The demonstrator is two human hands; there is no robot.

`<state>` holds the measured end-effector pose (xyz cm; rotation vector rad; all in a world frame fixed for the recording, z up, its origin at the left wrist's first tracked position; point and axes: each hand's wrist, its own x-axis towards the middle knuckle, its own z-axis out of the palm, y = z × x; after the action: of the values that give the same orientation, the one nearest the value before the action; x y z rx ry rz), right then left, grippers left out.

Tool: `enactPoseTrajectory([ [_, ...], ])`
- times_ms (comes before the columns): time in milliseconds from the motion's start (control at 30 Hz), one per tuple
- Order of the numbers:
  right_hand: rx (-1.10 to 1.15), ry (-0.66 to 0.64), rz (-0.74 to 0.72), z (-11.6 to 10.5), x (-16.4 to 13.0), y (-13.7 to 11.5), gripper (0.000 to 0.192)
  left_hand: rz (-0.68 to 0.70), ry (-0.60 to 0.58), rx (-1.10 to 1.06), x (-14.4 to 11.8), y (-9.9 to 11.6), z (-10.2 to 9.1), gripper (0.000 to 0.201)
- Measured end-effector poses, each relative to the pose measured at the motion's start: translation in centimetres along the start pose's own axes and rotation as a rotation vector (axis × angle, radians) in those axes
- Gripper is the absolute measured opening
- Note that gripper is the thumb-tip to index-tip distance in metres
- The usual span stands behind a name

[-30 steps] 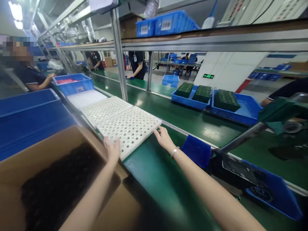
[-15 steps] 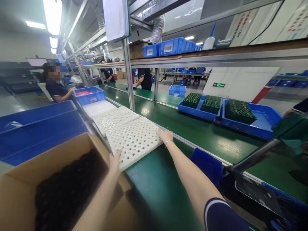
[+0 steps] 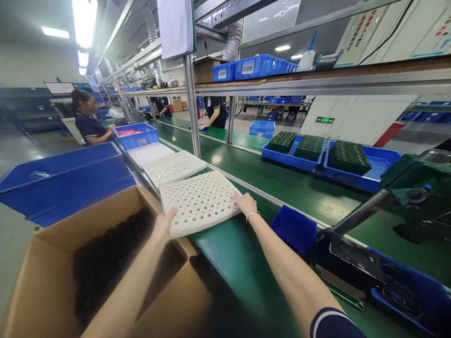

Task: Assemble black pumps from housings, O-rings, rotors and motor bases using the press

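Note:
Both hands grip a white perforated tray (image 3: 200, 199) with rows of round holes, by its opposite sides. My left hand (image 3: 165, 224) is closed on the near left corner, thumb on top. At the right edge, my right hand (image 3: 246, 205) is closed round the rim, its underside fingers hidden. The tray lies tilted low over the green bench. Just beyond it is a second white perforated tray (image 3: 176, 166), and past that a plain white sheet or board (image 3: 150, 153). Under my left forearm stands an open cardboard box (image 3: 102, 213) of small black parts.
A large blue bin (image 3: 66, 176) stands at the left. Blue trays of green boards (image 3: 348, 157) sit across the green belt (image 3: 243, 171). A dark blue bin (image 3: 295, 227) and a black device (image 3: 355, 260) are at right. A co-worker (image 3: 89, 119) sits at far left.
The near tray has shifted slightly toward me, and a gap has opened between it and the second tray. Both hands keep their hold. The camera view has turned slightly.

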<state>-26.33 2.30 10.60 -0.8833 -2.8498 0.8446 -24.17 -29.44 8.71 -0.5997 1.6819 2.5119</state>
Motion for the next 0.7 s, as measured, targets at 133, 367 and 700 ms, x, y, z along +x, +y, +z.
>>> enactPoseTrajectory([
  [133, 0.016, -0.066, -0.06, -0.4, -3.3, 1.9, 0.048, -0.037, 0.016, 0.045, -3.3, 0.6, -3.1, 0.032],
  [367, 0.07, -0.203, -0.269, -1.0, -13.1, 7.6, 0.042, -0.049, 0.04, 0.059, -12.0, -0.9, -10.4, 0.048],
  [700, 0.016, -0.171, -0.673, -0.9, -23.5, 13.0, 0.082, -0.056, 0.013, 0.207, -16.8, -2.5, -16.7, 0.077],
])
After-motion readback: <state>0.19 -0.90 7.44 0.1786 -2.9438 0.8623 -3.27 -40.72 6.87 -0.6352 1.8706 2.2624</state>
